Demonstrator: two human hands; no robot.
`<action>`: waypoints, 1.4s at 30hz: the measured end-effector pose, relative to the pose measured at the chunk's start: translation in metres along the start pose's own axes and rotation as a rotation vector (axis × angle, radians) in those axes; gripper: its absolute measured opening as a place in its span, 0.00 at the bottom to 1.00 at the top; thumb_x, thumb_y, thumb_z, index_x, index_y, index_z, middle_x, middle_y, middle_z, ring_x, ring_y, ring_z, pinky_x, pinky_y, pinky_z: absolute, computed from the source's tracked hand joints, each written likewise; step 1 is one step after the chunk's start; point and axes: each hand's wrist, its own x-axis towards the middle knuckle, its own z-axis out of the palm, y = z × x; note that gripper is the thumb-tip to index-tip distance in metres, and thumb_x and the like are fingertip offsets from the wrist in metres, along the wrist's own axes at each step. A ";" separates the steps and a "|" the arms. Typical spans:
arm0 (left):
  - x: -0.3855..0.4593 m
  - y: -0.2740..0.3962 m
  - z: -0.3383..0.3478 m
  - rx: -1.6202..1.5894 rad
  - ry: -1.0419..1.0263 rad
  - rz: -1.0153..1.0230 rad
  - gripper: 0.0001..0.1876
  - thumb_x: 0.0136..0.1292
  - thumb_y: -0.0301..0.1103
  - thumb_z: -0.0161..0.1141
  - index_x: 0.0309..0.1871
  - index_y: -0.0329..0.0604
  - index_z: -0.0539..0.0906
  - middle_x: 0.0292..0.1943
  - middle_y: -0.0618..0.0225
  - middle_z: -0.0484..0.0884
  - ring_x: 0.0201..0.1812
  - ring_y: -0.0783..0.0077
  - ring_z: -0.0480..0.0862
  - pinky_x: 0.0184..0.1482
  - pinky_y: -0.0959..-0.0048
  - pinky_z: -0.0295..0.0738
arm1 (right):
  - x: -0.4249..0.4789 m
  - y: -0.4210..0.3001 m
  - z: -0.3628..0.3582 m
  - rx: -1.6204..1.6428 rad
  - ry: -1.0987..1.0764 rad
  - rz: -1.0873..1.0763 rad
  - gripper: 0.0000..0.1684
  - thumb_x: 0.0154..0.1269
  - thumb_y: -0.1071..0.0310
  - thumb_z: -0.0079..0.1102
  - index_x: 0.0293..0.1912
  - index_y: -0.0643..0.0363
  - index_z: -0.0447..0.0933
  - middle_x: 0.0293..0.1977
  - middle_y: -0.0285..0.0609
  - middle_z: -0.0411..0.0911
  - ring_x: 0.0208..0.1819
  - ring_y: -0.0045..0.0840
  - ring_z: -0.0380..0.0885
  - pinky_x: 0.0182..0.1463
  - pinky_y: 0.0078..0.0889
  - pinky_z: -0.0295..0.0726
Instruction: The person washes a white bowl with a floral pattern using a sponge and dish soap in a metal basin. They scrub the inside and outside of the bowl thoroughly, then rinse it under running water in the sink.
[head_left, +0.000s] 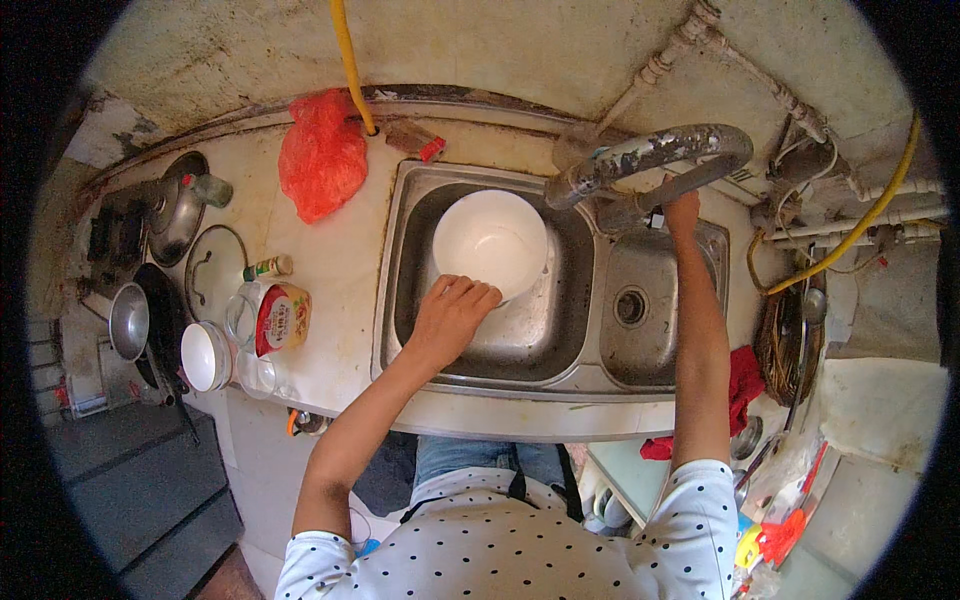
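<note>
My left hand (455, 319) grips the near rim of a white bowl (491, 240), its fingers over the edge. The bowl is in the larger left basin of a stainless steel double sink (555, 330). My right hand (681, 210) reaches up to the faucet fittings behind the smaller basin (649, 345); its fingers are partly hidden behind a thick, curved pipe (660, 154) with peeling paint, so its grip cannot be made out. A drain (631, 306) shows in the smaller basin.
Left of the sink are a red plastic bag (324, 157), a glass lid (214, 274), stacked white bowls (206, 356), a labelled container (283, 319) and a small bottle (268, 267). A wok (176, 210) lies farther left. A yellow hose (855, 251) and a red cloth (742, 386) are at right.
</note>
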 end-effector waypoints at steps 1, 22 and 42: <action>-0.001 -0.001 0.000 0.016 -0.030 -0.008 0.09 0.57 0.30 0.57 0.42 0.47 0.79 0.39 0.70 0.83 0.45 0.67 0.82 0.54 0.65 0.73 | -0.002 -0.004 -0.001 -0.042 0.004 -0.041 0.16 0.57 0.70 0.69 0.38 0.74 0.76 0.41 0.61 0.79 0.40 0.47 0.84 0.42 0.47 0.84; 0.017 0.011 -0.006 0.103 -0.145 -0.043 0.09 0.58 0.30 0.57 0.43 0.48 0.78 0.41 0.71 0.83 0.47 0.69 0.82 0.54 0.65 0.73 | -0.005 0.001 -0.011 0.001 -0.004 -0.014 0.12 0.67 0.65 0.60 0.37 0.67 0.79 0.31 0.56 0.81 0.34 0.47 0.83 0.40 0.51 0.81; 0.027 0.011 -0.017 -0.089 -0.156 -0.086 0.14 0.60 0.30 0.56 0.50 0.46 0.80 0.47 0.69 0.86 0.50 0.68 0.84 0.56 0.67 0.73 | -0.238 -0.184 -0.030 1.921 -0.736 0.394 0.40 0.72 0.48 0.53 0.74 0.55 0.52 0.68 0.42 0.64 0.67 0.33 0.67 0.70 0.42 0.66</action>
